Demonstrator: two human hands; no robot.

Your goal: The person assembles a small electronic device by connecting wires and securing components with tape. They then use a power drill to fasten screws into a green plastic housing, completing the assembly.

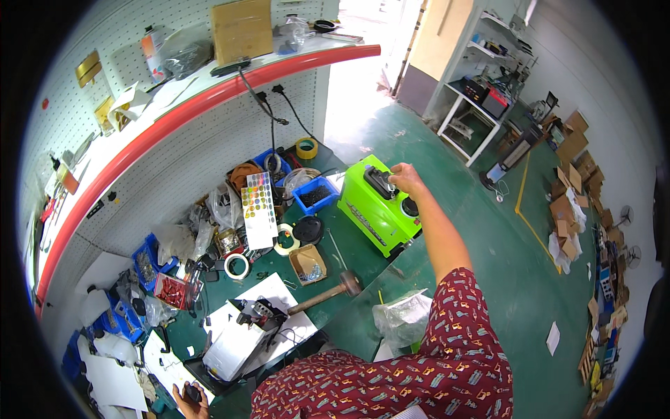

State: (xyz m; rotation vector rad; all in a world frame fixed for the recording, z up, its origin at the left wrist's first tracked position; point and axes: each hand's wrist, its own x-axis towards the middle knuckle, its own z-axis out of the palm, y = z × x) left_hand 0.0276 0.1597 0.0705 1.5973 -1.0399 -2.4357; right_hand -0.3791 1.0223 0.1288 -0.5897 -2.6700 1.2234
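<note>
A lime-green portable generator with black fittings on its top stands at the bench's right end. Reaching out to it, my right hand has its fingers curled at the black fittings on top; what they grip is hidden. Low at the left, my left hand is closed around a small black part, too small to name exactly. Near that hand lies a silver metal box-shaped unit with black parts at one end. A wooden-handled mallet lies beyond the unit.
The green bench holds a blue bin of small dark parts, tape rolls, a cardboard box and a sheet of coloured dots. A red-edged shelf overhangs the bench. Cardboard boxes line the right wall.
</note>
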